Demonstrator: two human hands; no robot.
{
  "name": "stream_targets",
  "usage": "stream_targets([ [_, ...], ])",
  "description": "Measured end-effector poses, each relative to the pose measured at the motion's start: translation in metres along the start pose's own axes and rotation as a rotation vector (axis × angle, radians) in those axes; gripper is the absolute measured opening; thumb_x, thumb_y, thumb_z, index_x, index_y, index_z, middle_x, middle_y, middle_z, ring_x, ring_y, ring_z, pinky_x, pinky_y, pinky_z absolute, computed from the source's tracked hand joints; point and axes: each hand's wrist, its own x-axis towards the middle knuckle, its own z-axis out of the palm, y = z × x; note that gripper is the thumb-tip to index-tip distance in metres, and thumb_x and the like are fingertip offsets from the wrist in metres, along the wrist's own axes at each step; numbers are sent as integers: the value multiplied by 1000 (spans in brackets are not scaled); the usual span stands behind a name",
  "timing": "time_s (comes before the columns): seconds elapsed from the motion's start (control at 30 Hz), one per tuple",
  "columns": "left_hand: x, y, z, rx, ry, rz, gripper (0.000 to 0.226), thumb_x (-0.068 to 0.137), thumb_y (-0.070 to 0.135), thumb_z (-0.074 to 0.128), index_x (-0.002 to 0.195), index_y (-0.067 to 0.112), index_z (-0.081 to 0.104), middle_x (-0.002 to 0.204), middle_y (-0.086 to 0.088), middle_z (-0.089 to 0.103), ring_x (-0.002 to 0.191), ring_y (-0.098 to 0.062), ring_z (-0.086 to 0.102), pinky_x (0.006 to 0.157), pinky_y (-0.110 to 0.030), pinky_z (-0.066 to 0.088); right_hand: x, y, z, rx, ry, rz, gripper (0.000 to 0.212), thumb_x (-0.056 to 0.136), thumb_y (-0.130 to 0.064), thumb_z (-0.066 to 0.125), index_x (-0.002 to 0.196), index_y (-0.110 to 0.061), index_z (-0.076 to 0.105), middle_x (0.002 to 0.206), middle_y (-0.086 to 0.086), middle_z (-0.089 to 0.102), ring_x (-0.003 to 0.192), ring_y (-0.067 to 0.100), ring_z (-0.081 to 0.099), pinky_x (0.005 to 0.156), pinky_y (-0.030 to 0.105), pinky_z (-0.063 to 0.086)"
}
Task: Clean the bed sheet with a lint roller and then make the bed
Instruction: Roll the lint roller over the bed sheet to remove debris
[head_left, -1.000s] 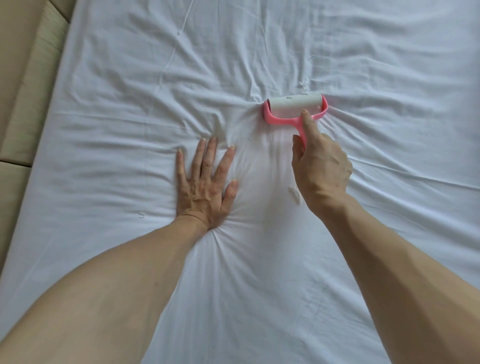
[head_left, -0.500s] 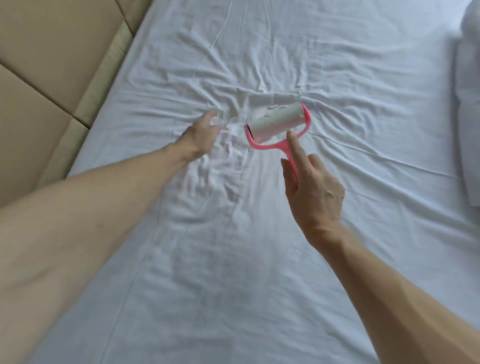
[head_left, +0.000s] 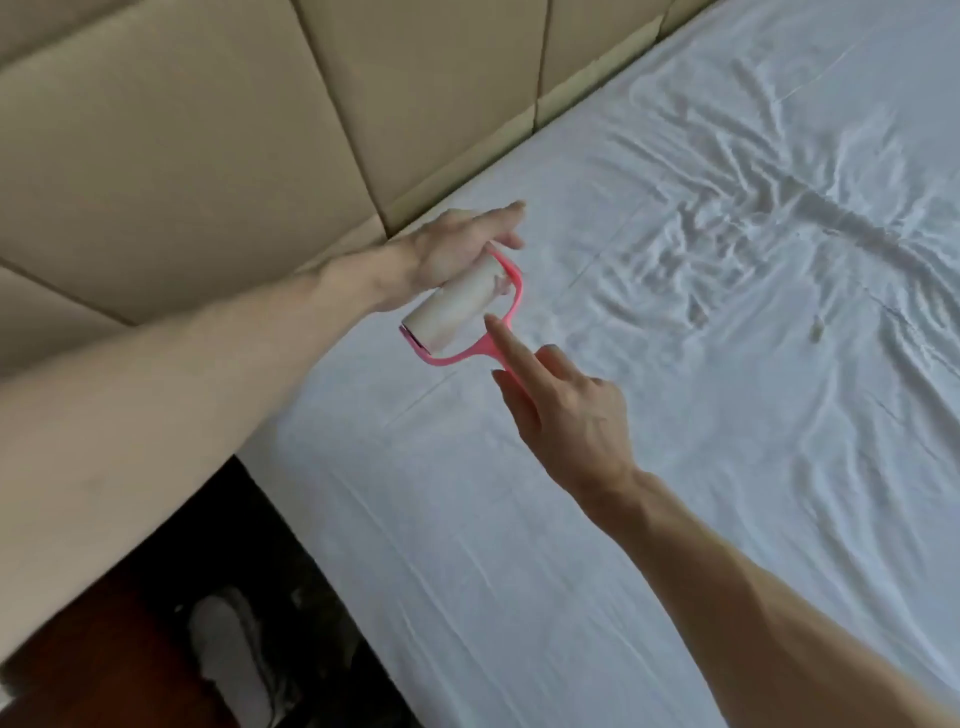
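One lint roller (head_left: 448, 312): right hand (head_left: 571, 421) grips its handle, left hand (head_left: 449, 249) straight-fingered touches its roll, over one sheet (head_left: 675, 441)

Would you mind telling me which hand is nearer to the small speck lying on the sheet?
Right. The right hand, gripping the lint roller by its handle, lies left of the speck in the picture; the left hand is farther left, behind the roll.

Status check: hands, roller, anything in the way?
Right hand grips lint roller by its pink handle, held above bed sheet. Left hand open against the roll. Sheet wrinkled, one speck lying on it; nothing blocking.
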Motion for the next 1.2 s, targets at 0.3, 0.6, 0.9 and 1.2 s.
stream_targets([
  [0.3, -258, -227, -122, -163, 537, -183, 46, 104, 38, 54, 114, -4, 67, 83, -10, 68, 59, -13, 63, 60, -29, 55, -33, -246, 99, 255, -205, -440, 42, 108, -37, 46, 149, -33, 47, 75, -4, 50, 46, 20, 41, 39, 34, 44],
  [0.6, -481, -360, -121, -315, 698, -463, 45, 102, 54, 47, 98, 11, 62, 70, 2, 69, 52, -1, 61, 47, -7, 43, -129, -421, 139, 425, -399, -707, 40, 106, -35, 50, 146, -29, 52, 74, -6, 50, 45, 12, 42, 36, 30, 43],
  [0.9, -586, -477, -94, -399, 560, -593, 42, 98, 49, 58, 116, 12, 69, 86, -3, 73, 64, -8, 68, 55, -19, 52, -211, -495, 177, 391, -570, -802, 40, 107, -42, 46, 145, -34, 53, 75, -9, 53, 42, 13, 42, 36, 26, 41],
  [1.2, -657, -567, -103, -149, 530, -829, 60, 102, 63, 35, 120, 17, 69, 89, -1, 63, 86, -18, 62, 82, -33, 45, -237, -547, 199, 205, -676, -649, 40, 103, -37, 51, 143, -36, 52, 75, -2, 56, 47, 22, 52, 45, 34, 53],
])
